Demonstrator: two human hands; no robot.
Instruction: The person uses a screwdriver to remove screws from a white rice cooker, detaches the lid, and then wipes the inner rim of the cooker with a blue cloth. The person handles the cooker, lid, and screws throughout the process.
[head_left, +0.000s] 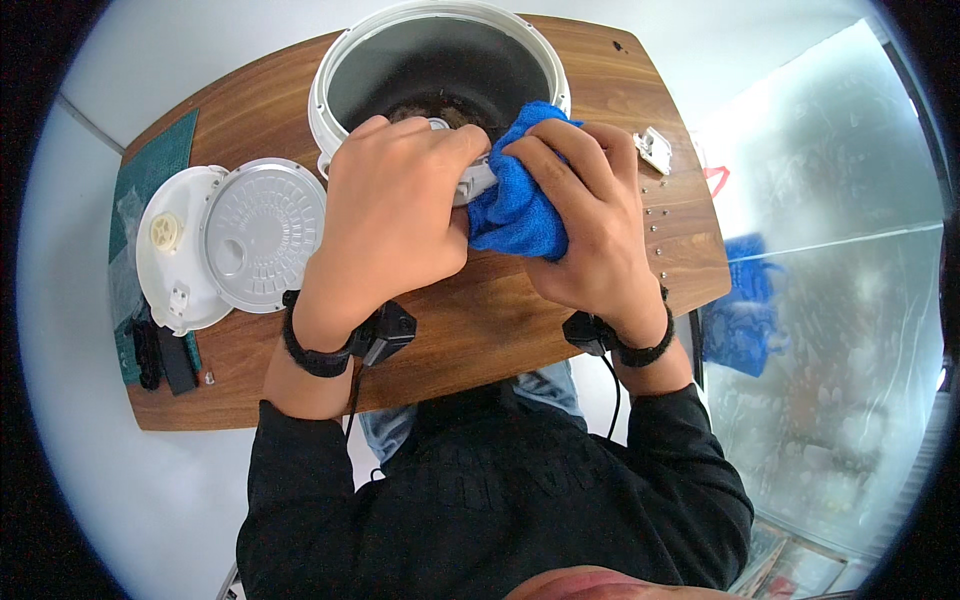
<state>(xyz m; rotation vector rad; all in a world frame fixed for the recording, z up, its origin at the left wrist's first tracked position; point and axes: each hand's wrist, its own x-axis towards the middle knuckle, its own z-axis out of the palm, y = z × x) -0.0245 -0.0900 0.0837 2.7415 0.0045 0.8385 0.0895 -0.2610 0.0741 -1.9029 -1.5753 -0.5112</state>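
The left hand (392,215) sits at the centre of the frame, its fingers (440,140) curled and pressed together around a small grey-white plastic part (474,181), of which only a sliver shows between the two hands; the right hand (590,210), just beside it and touching it, has its fingers (560,150) bent and closed over a bunched blue terry cloth (520,205), pressing the cloth against that part; the cloth bulges out between the thumbs and rises a little above the knuckles at the upper centre.

Directly behind the hands, at the top centre of the frame, stands a round white rice cooker body with a dark inner well (440,70); its near rim is hidden by the fingers. To the left of centre lies a round white cooker lid (180,250), face up, with a ribbed silvery metal disc (264,232) resting on it and overlapping its right side. All of this rests on a brown wood-grain tabletop (480,320); a dark green cutting mat (158,160) lies at its left edge, and small dark oblong objects (165,360) lie at the lower left corner. A small white plastic bracket (654,148) lies to the right of the hands, with a column of small screws (655,220) below it. Both wrists carry black bands with black modules and thin cables; black sleeves fill the lower frame.
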